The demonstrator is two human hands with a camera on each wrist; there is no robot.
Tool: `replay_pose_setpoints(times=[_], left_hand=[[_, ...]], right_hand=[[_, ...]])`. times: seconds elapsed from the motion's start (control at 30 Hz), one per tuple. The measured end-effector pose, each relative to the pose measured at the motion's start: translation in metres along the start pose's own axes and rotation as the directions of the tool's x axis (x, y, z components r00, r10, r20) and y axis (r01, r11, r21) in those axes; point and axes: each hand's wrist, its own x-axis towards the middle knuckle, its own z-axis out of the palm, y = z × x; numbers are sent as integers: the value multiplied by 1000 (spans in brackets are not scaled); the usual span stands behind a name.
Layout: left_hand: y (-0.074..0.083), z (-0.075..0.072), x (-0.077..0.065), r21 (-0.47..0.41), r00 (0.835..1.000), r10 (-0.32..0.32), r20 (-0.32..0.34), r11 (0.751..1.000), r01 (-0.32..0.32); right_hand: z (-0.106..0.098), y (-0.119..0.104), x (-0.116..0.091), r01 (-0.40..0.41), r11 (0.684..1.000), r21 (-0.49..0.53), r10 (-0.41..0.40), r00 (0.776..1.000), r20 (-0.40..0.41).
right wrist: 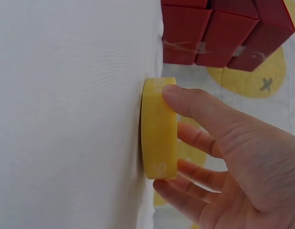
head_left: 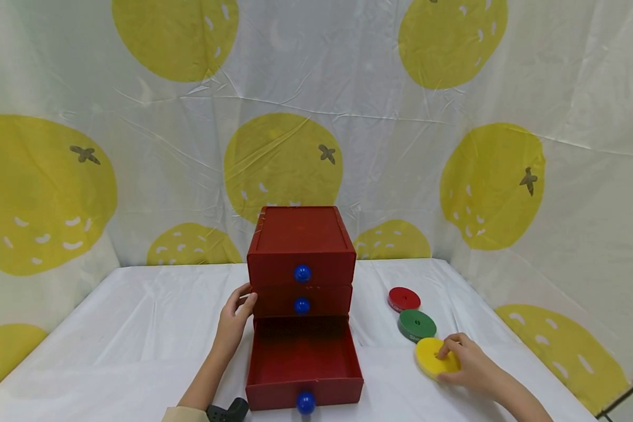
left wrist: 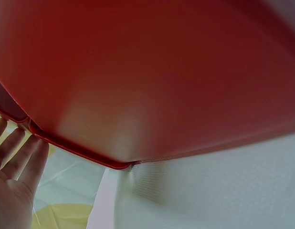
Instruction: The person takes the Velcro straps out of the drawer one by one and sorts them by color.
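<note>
A red three-drawer cabinet (head_left: 303, 231) with round blue knobs stands mid-table. Its bottom drawer (head_left: 305, 354) is pulled out and looks bare inside; the upper two are pushed in. My left hand (head_left: 234, 319) rests at the cabinet's left side near the middle drawer, fingertips along the red edge in the left wrist view. On the right, my right hand (head_left: 472, 363) holds a thick yellow disc (head_left: 427, 356) with a small centre hole. In the right wrist view my thumb presses the disc's rim, with fingers around the opposite side, and the disc lies close to the white cloth.
Behind the yellow disc lie a green disc (head_left: 417, 325) and a red disc (head_left: 404, 299), in a row toward the back. A white cloth (head_left: 153, 328) covers the table. A curtain with yellow fruit prints (head_left: 285, 158) hangs behind and at the sides.
</note>
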Motion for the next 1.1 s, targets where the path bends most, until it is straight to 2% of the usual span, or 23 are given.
replay_pose_setpoints(times=[0.53,0.93,1.1], left_hand=[[1,0,-1,-2,1000,-3,2,1000,3],[3,-1,-1,4,1000,2,6,1000,-2],[1,0,-1,12,1000,5,1,1000,-5]], right_hand=[[0,4,0,-64,996,62,62,998,33],[0,8,-1,-44,997,70,41,998,45],[0,8,-2,-68,994,82,63,996,64]])
